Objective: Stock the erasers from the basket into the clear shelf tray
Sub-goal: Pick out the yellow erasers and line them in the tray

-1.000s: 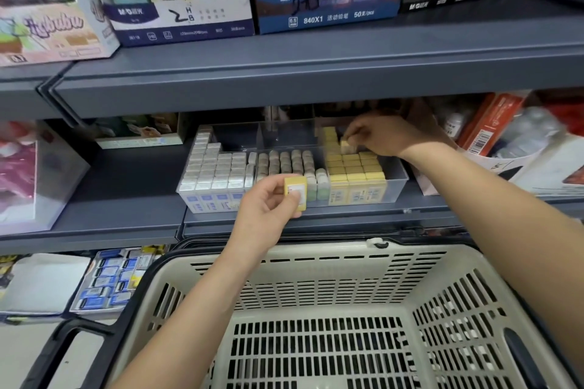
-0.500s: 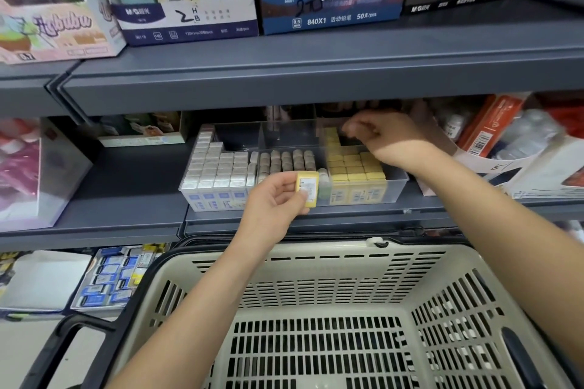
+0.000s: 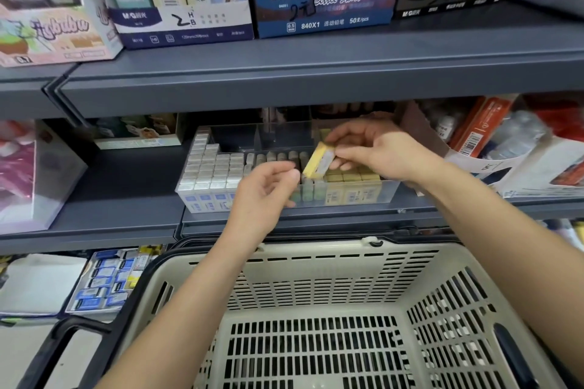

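Note:
A yellow eraser hangs tilted above the clear shelf tray, pinched at its upper end by my right hand. My left hand is just below and left of it, fingers relaxed, fingertips beside the eraser's lower end and holding nothing. The tray holds rows of white erasers on the left, grey ones in the middle and yellow ones on the right. The beige slotted basket sits below the shelf; no eraser shows inside it.
A dark shelf edge overhangs the tray, with boxed pencils and lead boxes on top. Red packets and bottles crowd the tray's right. A tray of blue-labelled erasers lies lower left.
The yellow eraser passed from my left hand to my right. My right hand came back from the tray's rear right to meet it, and my left hand rose and opened.

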